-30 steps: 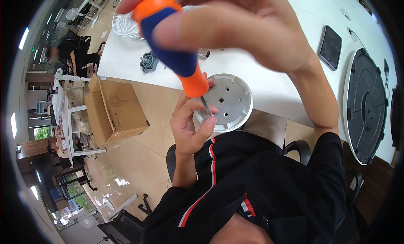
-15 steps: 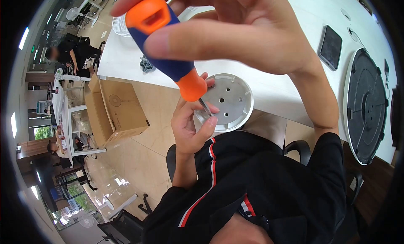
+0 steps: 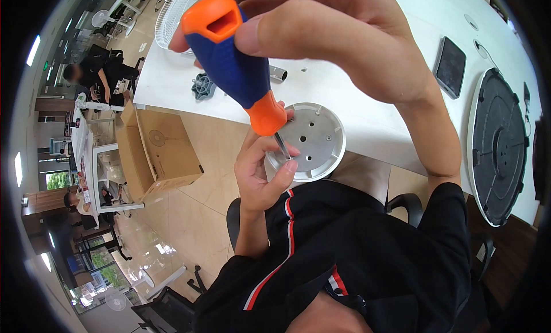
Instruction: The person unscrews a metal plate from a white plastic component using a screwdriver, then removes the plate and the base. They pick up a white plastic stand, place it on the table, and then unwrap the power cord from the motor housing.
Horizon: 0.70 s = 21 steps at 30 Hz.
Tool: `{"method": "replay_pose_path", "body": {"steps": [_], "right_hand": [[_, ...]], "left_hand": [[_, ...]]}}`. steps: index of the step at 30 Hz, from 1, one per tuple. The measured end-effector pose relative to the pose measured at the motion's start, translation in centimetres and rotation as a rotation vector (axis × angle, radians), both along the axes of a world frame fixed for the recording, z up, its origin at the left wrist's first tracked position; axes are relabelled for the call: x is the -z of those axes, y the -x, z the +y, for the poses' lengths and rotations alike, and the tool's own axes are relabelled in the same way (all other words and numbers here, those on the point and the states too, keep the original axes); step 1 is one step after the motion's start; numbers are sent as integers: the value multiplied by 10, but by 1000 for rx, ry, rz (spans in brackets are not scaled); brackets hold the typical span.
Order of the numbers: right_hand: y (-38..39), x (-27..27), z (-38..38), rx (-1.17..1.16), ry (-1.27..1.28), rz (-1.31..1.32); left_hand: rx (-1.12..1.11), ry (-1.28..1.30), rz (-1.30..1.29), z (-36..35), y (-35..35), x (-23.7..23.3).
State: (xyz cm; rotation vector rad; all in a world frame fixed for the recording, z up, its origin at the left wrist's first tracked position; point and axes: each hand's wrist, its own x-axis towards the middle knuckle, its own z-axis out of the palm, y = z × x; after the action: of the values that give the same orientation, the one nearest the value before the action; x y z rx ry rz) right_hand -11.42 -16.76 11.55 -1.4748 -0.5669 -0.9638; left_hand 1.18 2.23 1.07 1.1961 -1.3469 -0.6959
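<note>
My right hand (image 3: 344,43) grips a screwdriver (image 3: 238,74) by its orange and blue handle, thumb laid along the side. The metal shaft slants down to a hole near the left edge of a round white plastic base (image 3: 318,143) with a grey inner disc. My left hand (image 3: 258,175) is closed on that base's left rim, its thumb and forefinger on either side of the screwdriver tip. Whether a screw sits under the tip is too small to tell. The base is held at the table's near edge, over my lap.
On the white table (image 3: 367,123) lie a grey knob (image 3: 203,86), a metal tube (image 3: 278,73), a white fan grille (image 3: 172,23), a phone (image 3: 450,67) and a large black round plate (image 3: 499,146). An open cardboard box (image 3: 160,152) stands on the floor at left. A seated person (image 3: 100,74) is farther back.
The screwdriver handle has shifted slightly right and turned, and my right thumb has moved up along it. The metal tube and more of the fan grille now show. My left hand stays put.
</note>
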Motion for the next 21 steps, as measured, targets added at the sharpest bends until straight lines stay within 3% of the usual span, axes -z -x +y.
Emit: {"method": "replay_pose_path", "body": {"steps": [1,3,4,6,7,11,13,15,16,21], "right_hand": [[-17,2,-9,-141,-23,-48],[-11,3,-9,-58,3,38],[15,-22,17,167,51,172],[22,-28,19,254,107,204],[10,-10,-2,117,114,101],[-8,2,-7,-45,43,-65],[10,-12,6,86,11,127],[19,-25,19,364,12,220],[8,-13,12,461,50,147],[12,-17,13,221,-167,205]], "left_hand": [[-3,1,2,0,0,0],[-10,2,6,0,1,0],[-5,5,7,0,1,0],[5,11,11,-1,-1,3],[10,34,17,-1,-1,3],[22,40,4,-2,-2,3],[20,17,-1,-2,-1,1],[18,11,15,-1,0,0],[-1,-5,1,2,0,-2],[2,15,15,0,0,2]]}}
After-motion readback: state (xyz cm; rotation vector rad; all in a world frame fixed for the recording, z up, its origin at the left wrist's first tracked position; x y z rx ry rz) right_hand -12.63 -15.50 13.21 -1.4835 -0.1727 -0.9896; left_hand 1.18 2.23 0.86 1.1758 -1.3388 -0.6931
